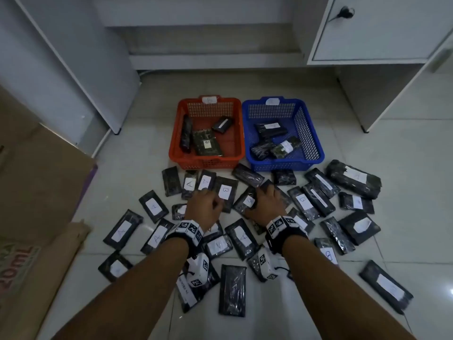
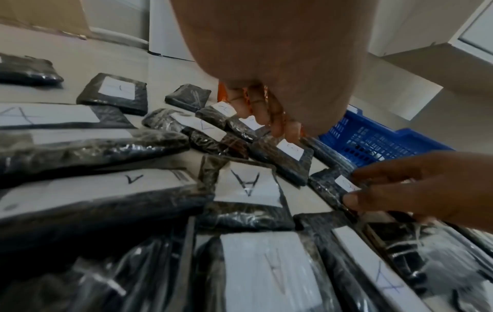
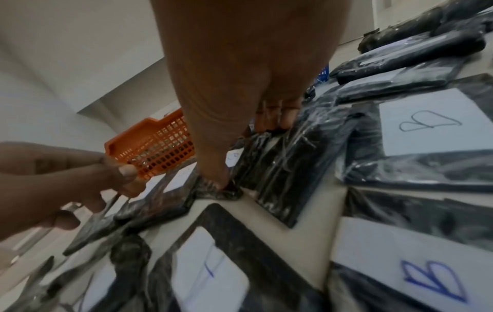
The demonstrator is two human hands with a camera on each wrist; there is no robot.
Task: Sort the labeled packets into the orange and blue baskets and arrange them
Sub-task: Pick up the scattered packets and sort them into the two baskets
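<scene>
Packets: flat rectangular slabs, dark contents under crinkly glossy plastic wrap, each with a white paper label, hand-lettered A or B where readable. Most are scattered loose on the pale glossy floor tiles (image 1: pixel 404 168), some overlapping.

Your right hand (image 1: pixel 266 201) is down on a B packet (image 1: pixel 246 201) lying tilted in the middle of the pile. Thumb on its near corner, fingers (image 3: pixel 277 118) curled over the far edge onto the neighbouring wrap. Reads as a pinch across that packet; it's still flat on the floor.

Your left hand (image 1: pixel 204 207) sits just left of it, above another B-labelled packet (image 1: pixel 225 192), fingers loosely curled. Can't tell if it's actually gripping anything; the fingertips are hidden from the head view.

Beyond the pile, touching side by side: orange basket (image 1: pixel 176 143) on the left, blue basket (image 1: pixel 316 141) on the right. Both rigid plastic, rectangular, lattice walls, small white tag on the far rim. Orange holds three packets, one showing B. Blue holds about three, lying crosswise.

White cabinet (image 1: pixel 382 33) behind, brown cardboard (image 1: pixel 36 180) at left.
</scene>
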